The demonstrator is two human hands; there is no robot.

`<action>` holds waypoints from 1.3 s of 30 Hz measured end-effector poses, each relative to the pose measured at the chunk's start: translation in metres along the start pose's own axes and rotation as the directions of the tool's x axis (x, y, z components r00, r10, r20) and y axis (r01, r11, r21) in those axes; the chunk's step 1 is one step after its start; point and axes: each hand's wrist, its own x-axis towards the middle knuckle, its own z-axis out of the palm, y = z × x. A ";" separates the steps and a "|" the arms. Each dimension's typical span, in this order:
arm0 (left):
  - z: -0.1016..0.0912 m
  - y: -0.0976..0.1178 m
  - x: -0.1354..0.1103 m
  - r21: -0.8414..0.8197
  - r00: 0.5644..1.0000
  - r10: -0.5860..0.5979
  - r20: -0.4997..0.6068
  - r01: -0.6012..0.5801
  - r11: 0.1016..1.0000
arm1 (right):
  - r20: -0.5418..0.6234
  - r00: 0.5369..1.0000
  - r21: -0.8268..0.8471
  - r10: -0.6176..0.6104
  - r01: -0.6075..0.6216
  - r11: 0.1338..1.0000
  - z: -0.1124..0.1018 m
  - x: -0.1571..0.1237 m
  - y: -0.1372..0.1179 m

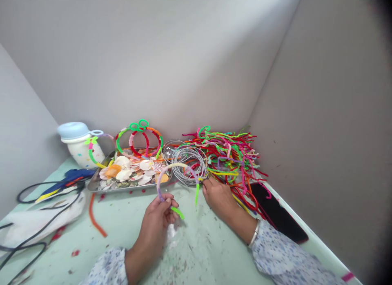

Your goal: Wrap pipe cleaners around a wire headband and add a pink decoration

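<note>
While the left hand (156, 223) grips a headband (162, 183), the right hand (218, 197) touches coiled wire (188, 164).

Craft corner; pipe cleaners (226, 162); seashells (130, 170)

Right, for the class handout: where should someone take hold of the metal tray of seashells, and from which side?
Grip the front rim of the metal tray from the near side, thumb over the lip. That long, low edge faces the person and looks bare, while the seashells fill the middle and pipe-cleaner hoops crowd the back.

No legible text, labels or signs.
</note>
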 end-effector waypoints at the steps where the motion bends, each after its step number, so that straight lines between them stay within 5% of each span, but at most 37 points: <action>1: 0.000 0.000 0.000 -0.001 1.000 -0.002 -0.003 0.002 1.000 | -0.003 1.000 0.002 0.008 -0.008 1.000 0.000 0.001 0.001; 16: -0.001 0.000 0.001 -0.020 1.000 -0.022 -0.006 0.022 1.000 | -0.082 0.995 0.158 0.060 -0.046 0.986 0.009 0.004 -0.007; 23: -0.002 0.001 0.000 -0.048 1.000 -0.025 -0.013 0.024 0.999 | -0.147 0.988 0.311 0.052 -0.003 0.951 -0.005 0.001 0.008; 31: -0.001 0.002 0.000 -0.068 1.000 -0.016 -0.009 0.016 0.998 | -0.178 0.949 0.188 -0.261 0.293 0.937 -0.014 0.013 0.009; 39: -0.001 0.002 0.001 -0.096 0.999 -0.029 -0.030 0.026 0.995 | -0.258 0.944 0.241 -0.206 0.269 0.932 -0.020 0.039 0.023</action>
